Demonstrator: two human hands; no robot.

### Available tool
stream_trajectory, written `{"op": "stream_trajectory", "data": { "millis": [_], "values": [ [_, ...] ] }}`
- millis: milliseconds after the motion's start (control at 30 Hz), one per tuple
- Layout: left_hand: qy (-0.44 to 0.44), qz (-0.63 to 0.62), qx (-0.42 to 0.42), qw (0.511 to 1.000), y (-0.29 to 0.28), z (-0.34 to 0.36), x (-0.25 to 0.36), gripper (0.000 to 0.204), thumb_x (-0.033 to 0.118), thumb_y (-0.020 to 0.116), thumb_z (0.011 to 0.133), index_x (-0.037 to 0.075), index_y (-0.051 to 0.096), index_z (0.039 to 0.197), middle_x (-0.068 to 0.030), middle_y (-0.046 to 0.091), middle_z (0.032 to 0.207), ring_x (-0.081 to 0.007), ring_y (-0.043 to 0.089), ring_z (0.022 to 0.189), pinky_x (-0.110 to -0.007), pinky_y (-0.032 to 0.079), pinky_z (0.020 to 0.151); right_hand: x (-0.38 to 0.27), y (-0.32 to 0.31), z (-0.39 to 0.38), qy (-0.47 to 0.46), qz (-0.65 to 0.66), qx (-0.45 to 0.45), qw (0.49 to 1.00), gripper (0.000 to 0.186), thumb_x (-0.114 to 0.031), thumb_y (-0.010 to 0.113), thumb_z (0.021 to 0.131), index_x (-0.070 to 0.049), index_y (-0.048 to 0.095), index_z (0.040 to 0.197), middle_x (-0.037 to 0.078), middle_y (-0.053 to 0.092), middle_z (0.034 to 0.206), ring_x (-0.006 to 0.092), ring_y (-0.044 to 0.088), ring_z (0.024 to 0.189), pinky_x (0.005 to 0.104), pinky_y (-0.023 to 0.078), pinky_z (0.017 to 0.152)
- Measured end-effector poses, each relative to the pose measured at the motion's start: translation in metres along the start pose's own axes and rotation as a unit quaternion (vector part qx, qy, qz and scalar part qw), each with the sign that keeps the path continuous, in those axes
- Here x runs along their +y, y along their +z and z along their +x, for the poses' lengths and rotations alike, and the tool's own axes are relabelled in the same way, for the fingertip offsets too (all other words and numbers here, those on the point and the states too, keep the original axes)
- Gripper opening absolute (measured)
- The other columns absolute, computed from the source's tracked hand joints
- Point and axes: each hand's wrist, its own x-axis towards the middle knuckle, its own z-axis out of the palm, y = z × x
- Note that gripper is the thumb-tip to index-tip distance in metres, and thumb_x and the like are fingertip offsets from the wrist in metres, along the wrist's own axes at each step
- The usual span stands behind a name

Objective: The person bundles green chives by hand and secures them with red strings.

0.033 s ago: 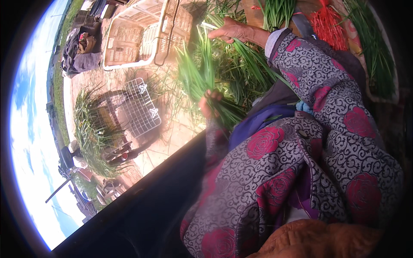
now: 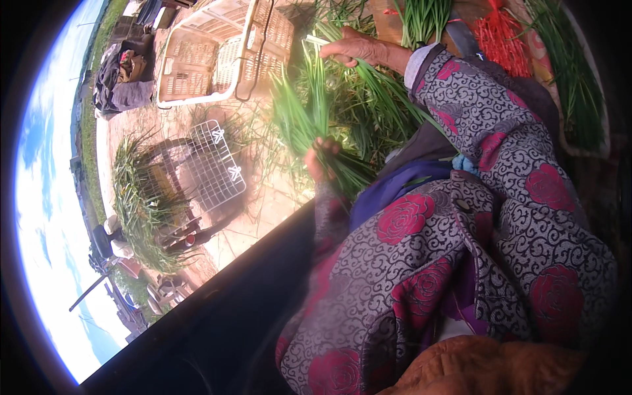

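A white plastic crate (image 2: 217, 56) lay upper left; left hand (image 2: 320, 158) gripped a chive bunch (image 2: 309, 115), right hand (image 2: 355, 49) pinched its leaves.

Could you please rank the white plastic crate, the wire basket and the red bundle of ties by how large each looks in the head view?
1. White plastic crate, clearly the largest.
2. Wire basket.
3. Red bundle of ties, which looks smallest, though it is close to the wire basket and the fisheye bends things near the rim, so that order is unsure.

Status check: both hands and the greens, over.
Left hand shut on bunch of long green leafy stalks. Right hand pinching pale stalk ends at bunch top. White plastic crate and wire rack apart, beyond.
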Motion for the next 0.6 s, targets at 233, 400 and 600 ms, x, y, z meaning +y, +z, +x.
{"op": "stream_trajectory", "data": {
  "millis": [233, 400, 600],
  "values": [
    [0.023, 0.147, 0.105, 0.983, 0.017, -0.007, -0.001, 0.022, 0.025, 0.065, 0.087, 0.003, 0.065, 0.092, -0.0073, 0.064, 0.081, -0.0169, 0.058, 0.066, -0.027, 0.046, 0.061, -0.002, 0.007, -0.006, -0.012, 0.061, -0.036, 0.997, 0.023, -0.020, 0.064, 0.090, -0.001, 0.070, 0.099, -0.002, 0.046, 0.059, 0.0039, 0.037, 0.049, 0.0220, 0.028, 0.042],
    [0.047, 0.115, 0.163, 0.979, 0.035, -0.009, -0.007, 0.018, 0.019, 0.069, 0.089, 0.002, 0.064, 0.092, -0.0067, 0.066, 0.086, -0.0175, 0.057, 0.064, -0.028, 0.048, 0.057, -0.007, 0.009, -0.007, -0.002, 0.025, -0.021, 0.999, 0.031, -0.032, 0.065, 0.092, -0.003, 0.070, 0.100, 0.000, 0.054, 0.071, 0.0048, 0.046, 0.059, 0.0212, 0.033, 0.045],
    [0.085, 0.166, 0.146, 0.971, 0.035, -0.015, -0.001, 0.036, 0.026, 0.064, 0.088, -0.001, 0.064, 0.111, -0.0100, 0.066, 0.089, -0.0187, 0.062, 0.073, -0.030, 0.051, 0.066, 0.036, -0.043, 0.036, -0.153, -0.220, 0.153, 0.951, 0.038, -0.040, 0.063, 0.092, -0.003, 0.063, 0.086, 0.003, 0.050, 0.072, 0.0126, 0.051, 0.064, 0.0332, 0.039, 0.051]
  ]
}}
